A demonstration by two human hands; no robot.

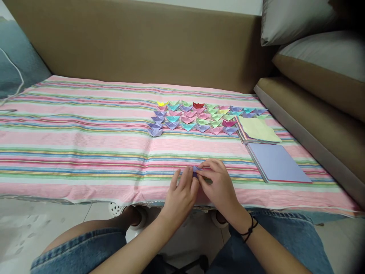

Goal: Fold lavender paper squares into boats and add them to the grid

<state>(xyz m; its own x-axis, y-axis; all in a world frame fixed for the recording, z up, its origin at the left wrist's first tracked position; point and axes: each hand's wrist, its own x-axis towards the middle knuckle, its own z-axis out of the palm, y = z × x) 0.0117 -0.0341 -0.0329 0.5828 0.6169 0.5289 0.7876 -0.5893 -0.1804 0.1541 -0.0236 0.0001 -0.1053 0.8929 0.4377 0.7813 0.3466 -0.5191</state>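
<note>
A small folded purple paper piece [195, 171] lies between my two hands near the front of the striped cloth [85, 167]. My left hand [182, 190] has its fingers closed on the left side of the paper. From the right, my right hand [218, 182] pinches the paper between thumb and fingertips. Fingers hide much of the paper, so its exact folded shape cannot be made out. Beyond the hands stand several rows of small folded paper boats [188, 118] in purple, pink, green, blue, red and yellow.
To the right lie a stack of purple-topped square paper [281, 161] and, behind it, a yellow-topped stack [259, 129] touching the boats. Cushions [322, 61] are piled at the right. A brown backrest [142, 45] closes off the far side. A white cable [17, 70] hangs at left.
</note>
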